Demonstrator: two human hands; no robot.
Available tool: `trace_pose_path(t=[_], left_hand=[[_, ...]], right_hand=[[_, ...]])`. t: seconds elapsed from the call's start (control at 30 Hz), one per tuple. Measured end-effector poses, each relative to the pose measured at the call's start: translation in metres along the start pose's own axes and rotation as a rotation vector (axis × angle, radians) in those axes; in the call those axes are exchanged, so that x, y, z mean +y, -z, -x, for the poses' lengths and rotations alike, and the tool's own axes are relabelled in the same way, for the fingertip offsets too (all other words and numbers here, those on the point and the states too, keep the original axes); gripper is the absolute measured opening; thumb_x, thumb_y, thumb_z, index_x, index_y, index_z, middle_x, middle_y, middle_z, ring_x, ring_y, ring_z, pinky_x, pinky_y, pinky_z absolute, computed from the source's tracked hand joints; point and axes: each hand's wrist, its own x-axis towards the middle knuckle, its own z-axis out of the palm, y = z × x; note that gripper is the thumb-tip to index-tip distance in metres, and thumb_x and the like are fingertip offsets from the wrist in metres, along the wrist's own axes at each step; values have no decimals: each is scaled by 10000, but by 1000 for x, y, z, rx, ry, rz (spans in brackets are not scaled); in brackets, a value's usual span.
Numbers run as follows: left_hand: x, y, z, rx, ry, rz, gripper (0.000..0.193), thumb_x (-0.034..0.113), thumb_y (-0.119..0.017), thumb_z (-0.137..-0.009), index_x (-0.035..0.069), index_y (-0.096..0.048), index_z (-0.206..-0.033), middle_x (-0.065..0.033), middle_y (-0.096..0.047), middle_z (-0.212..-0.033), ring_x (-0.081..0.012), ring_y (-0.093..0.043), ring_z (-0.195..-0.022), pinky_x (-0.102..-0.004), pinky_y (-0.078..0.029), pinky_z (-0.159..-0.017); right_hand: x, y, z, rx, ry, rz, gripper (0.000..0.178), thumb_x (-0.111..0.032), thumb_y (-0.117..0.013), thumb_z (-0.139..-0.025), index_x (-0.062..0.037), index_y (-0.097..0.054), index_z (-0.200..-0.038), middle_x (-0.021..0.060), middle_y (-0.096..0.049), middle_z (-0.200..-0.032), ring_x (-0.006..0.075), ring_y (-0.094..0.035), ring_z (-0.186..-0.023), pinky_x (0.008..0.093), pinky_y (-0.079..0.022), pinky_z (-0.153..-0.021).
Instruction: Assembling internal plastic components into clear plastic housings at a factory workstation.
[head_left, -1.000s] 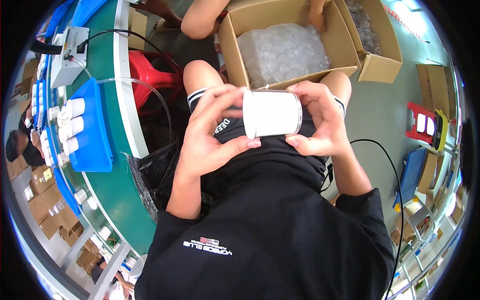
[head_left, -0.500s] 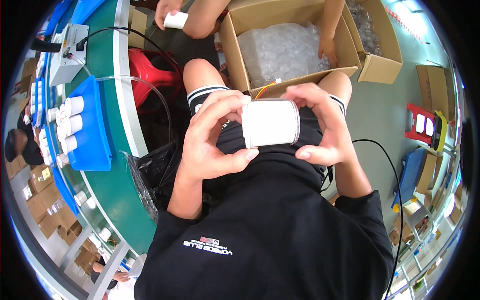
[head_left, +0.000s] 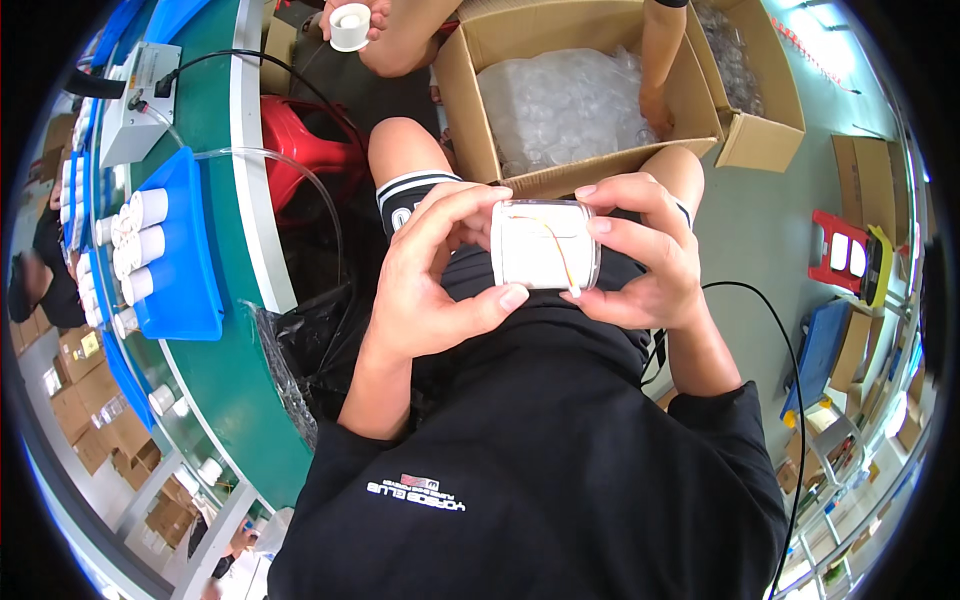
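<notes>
Just off ctr toward 1–2 o'clock, white plastic cylinder [head_left: 525, 258] w/ thin orange-yellow wire [head_left: 563, 256] is pinched by L hand [head_left: 425, 275] at its 9 end, R hand [head_left: 655, 258] at its 3. Toward 9, blue plastic tray [head_left: 206, 275] w/ white cylindrical pcs [head_left: 147, 245] lies on green surface [head_left: 250, 395]; open brown cardboard box [head_left: 475, 105] at 1.

Cup [head_left: 538, 262] btwn L hand [head_left: 425, 275] & R hand [head_left: 655, 255]. Table [head_left: 235, 385] on L; tray [head_left: 203, 270] on it w/ cups [head_left: 148, 246] in, device [head_left: 145, 110] just beyond tray. Stool [head_left: 293, 125] nr table's R edge. Box [head_left: 610, 170] ahead, bag [head_left: 560, 110] inside; 2nd box [head_left: 762, 138] immed. R.
</notes>
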Motion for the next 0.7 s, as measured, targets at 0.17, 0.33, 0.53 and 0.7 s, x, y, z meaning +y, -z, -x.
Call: trace_pose_path(t=[0.17, 0.33, 0.53, 0.7], left_hand=[[9, 2, -4, 25, -216, -213, 669, 74, -835, -629, -18, -554, -1230, -132, -536, -1151, -220, -591, -975, -320, -493, -839], [8, 6, -4, -28, -318, -311, 693, 88, -858, -604, 7, -571, -1229, -158, -526, -1184, -269, -593, -1006, -353, -494, -857], [17, -1, -5, 13, -197, -246, 709, 82, -874, -593, 18, -574, -1232, -178, -522, -1216, -293, -603, -1026, -370, -498, -875], [16, 3, -6, 2, -214, -302, 723, 118, -893, -568, 22, -587, -1217, -165, -562, -1172, -290, -614, -1011, -371, -504, -864]], right_hand=[[-5, 5, 0, -22, -258, -141, 804, -301, -814, -664, 61, -467, -1293, 229, -576, -1138, 333, -619, -976, 394, -496, -847], [0, 5, 4, -98, -272, -225, 755, -271, -827, -648, 91, -510, -1231, 235, -612, -1073, 321, -631, -966, 387, -504, -836], [2, 4, 3, -37, -97, -129, 710, -211, -840, -639, 60, -528, -1217, 241, -601, -1080, 330, -633, -967, 387, -523, -787], [1, 2, 4, 24, -105, -178, 671, -85, -843, -604, 1, -577, -1215, 184, -593, -1161, 310, -626, -996, 368, -535, -788]])
